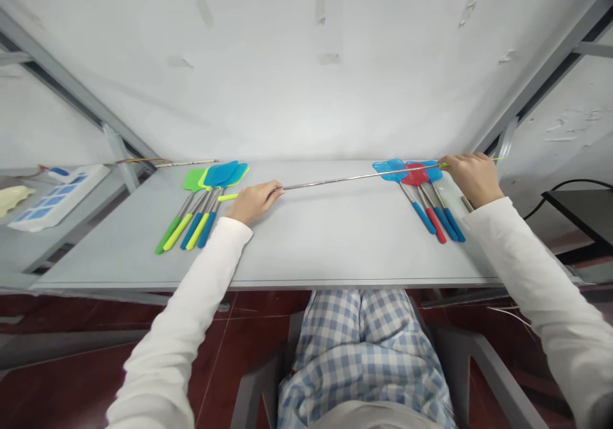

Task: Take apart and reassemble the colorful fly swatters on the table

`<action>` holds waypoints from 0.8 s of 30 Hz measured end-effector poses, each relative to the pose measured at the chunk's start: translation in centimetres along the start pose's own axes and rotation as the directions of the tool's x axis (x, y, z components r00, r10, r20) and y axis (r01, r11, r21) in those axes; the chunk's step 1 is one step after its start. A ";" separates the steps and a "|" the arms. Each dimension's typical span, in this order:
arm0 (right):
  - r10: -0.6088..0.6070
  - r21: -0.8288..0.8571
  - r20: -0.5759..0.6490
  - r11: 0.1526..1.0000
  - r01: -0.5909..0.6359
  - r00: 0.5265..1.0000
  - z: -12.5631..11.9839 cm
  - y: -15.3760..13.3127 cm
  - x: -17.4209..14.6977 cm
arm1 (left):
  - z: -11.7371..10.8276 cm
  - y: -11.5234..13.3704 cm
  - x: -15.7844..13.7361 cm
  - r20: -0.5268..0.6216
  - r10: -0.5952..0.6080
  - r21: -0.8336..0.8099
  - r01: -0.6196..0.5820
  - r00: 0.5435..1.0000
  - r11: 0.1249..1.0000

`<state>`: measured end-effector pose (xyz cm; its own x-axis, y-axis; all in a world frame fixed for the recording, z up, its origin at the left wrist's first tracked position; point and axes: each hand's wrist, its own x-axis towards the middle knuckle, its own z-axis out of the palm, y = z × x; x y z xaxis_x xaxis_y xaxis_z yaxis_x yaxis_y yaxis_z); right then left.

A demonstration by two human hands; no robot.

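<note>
Stretched out long across the table is a fly swatter (pixel 335 180) with a thin metal rod, held at both ends. My left hand (pixel 256 202) is closed around the rod end by its yellow-green handle, part of which sticks out to the left. At the other end my right hand (pixel 474 177) grips the yellow-green head, mostly hidden by the fingers. Left of my left hand lie several short swatters, among them a green swatter (pixel 193 179) and a blue swatter (pixel 221 173). Beside my right hand lie a red swatter (pixel 416 175) and several blue ones, including a blue swatter (pixel 390 168).
The grey table (pixel 325 244) meets a white wall (pixel 306 84) at its back. Metal frame posts (pixel 119 148) stand at both sides. A white and blue power strip (pixel 62 196) lies far left; a dark box (pixel 582 218) stands at the right.
</note>
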<state>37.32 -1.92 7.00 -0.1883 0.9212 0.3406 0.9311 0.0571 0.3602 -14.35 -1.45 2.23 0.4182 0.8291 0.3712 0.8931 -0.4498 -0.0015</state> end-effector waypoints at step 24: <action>-0.369 -0.008 -0.013 0.930 0.368 0.930 -4.4 -9.1 0.3 | -0.7 8.2 3.5 0.212 -0.004 0.142 -0.027 0.977 0.990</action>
<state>27.36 -3.81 7.65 -0.5223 0.8301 0.1952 0.7937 0.3894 0.4674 -5.71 -2.50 4.16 0.4404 0.8824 0.1655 0.8960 -0.4203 -0.1429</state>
